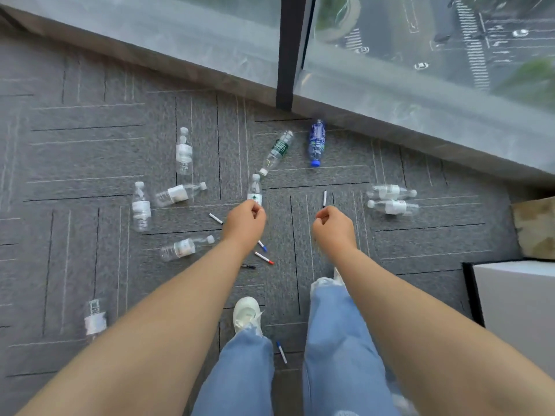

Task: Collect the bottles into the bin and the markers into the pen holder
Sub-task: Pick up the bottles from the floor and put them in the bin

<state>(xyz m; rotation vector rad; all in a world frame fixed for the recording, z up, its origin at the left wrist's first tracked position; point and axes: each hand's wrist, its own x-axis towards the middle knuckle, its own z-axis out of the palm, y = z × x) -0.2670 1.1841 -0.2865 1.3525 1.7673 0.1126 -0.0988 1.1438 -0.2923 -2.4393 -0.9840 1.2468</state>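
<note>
nothing collected yet, by the look of it: bottles [184, 151] and markers [264, 257] scattered across the carpet floor [90, 145] below the window [420, 55]. left hand [244, 219] and right hand [333, 225] both loosely curled, gripping nothing, hovering mid-floor. no bin or pen holder in view. next, probably: reach down for the nearest bottle [255, 190].

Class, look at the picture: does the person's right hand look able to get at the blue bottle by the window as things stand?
Probably yes. The right hand is closed but seems to hold nothing, and only bare carpet lies between it and the blue bottle. The person stands, so bending down would likely be needed.
</note>
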